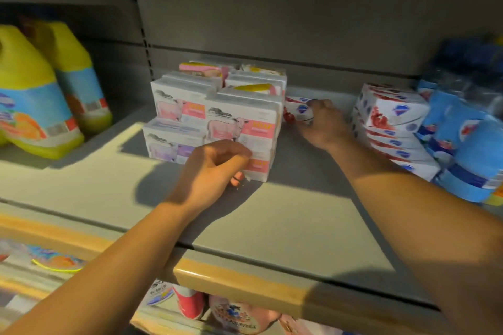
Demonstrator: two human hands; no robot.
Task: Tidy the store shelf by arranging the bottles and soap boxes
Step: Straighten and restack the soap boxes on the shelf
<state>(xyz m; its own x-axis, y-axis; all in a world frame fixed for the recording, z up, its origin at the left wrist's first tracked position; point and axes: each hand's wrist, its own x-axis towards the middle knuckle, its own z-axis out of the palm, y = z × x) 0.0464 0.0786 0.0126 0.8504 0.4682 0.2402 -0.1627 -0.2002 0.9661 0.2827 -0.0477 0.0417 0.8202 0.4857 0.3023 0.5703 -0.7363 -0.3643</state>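
Item one: the white soap box with red fruit print and a round blue emblem, lying far back on the grey shelf, just right of the goat-picture stack. Your right hand is gripping it, fingers curled over its top and near end; the emblem's lettering is too blurred to read.

Item two: the stack of white soap boxes, pink and purple panels, each bearing an animal drawing; "SOAP" is showing in pale letters on the pink panels. Your left hand is resting against the lower front box, fingers curled at its face; you cannot tell whether it is actually pinching the carton.

Item three: a leaning pile of matching red-print boxes, standing right of the held box.

Item four: blue-wrapped packs at the far right, touching that pile.

Item five: two yellow bottles with blue labels and an orange fruit picture, sitting at the far left.
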